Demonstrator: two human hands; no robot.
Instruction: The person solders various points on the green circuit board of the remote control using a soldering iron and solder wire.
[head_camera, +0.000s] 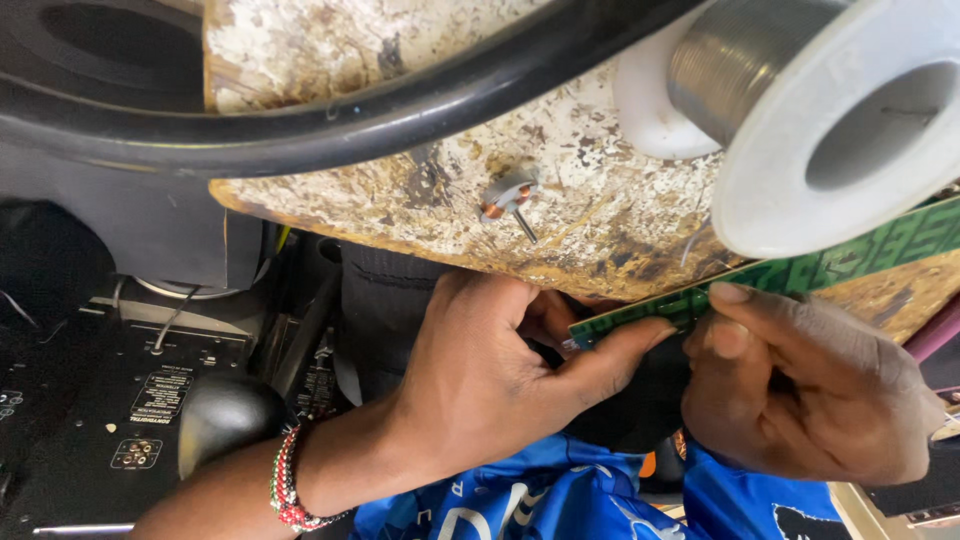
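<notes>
A green circuit board runs edge-on from the middle to the right edge of the head view, just below the worn bench's edge. My left hand, with a beaded bracelet at the wrist, pinches the board's left end between thumb and fingers. My right hand grips the same board a little further right, thumb on top. A small copper-wound component with a metal lead lies on the bench above my left hand.
A white spool of solder wire stands at the top right on the stained, flaking bench. A thick black cable curves across the bench. Black electronic gear sits at the lower left. Blue cloth covers my lap.
</notes>
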